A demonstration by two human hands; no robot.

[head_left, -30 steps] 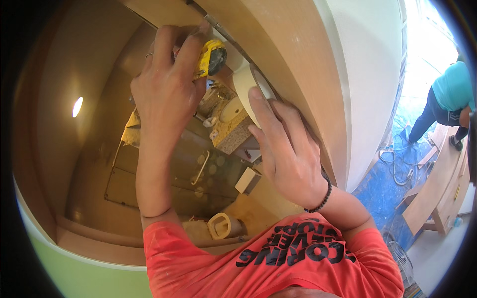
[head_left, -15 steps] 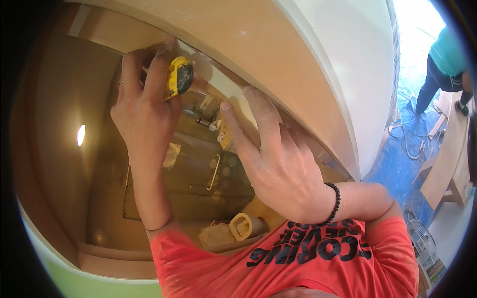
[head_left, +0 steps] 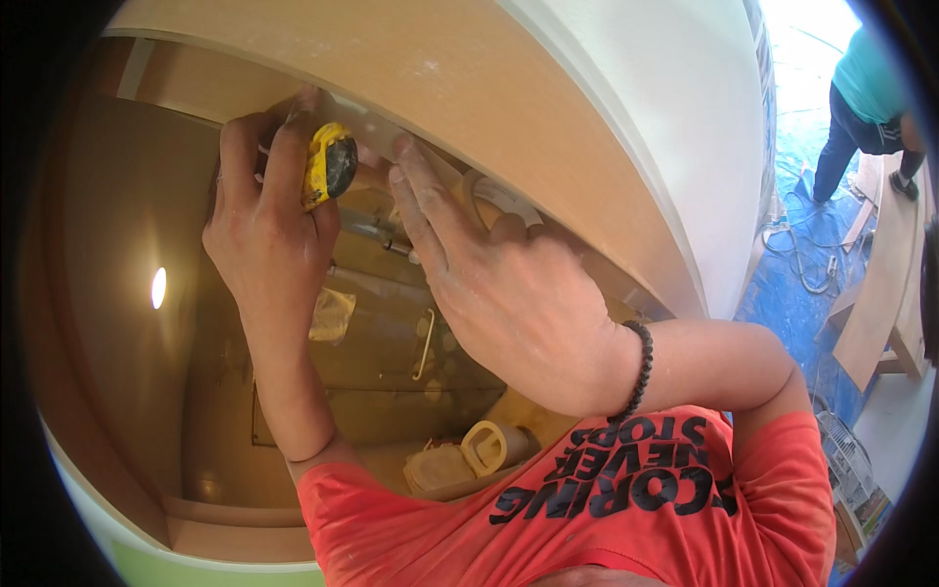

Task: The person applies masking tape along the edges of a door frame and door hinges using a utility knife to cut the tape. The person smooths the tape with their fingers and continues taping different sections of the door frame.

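My left hand is raised against the underside of a wooden panel, closed round a yellow-and-black hand tool. The tool's working end is hidden, so its kind cannot be told. A pale strip runs along the panel's lower edge beside that hand. My right hand has its index and middle fingers stretched along this edge, tips by the strip. Its other fingers curl beneath a pale ring, apparently a roll of tape, partly hidden by the hand.
Below my hands lie a toilet, a metal grab bar and a bright round light. At right, another person stands on blue floor sheeting near long boards and loose cables. A fan stands lower right.
My right hand has moved up and left toward my left hand, and its two front fingers have come closer together. My left hand and the tool have shifted slightly left.
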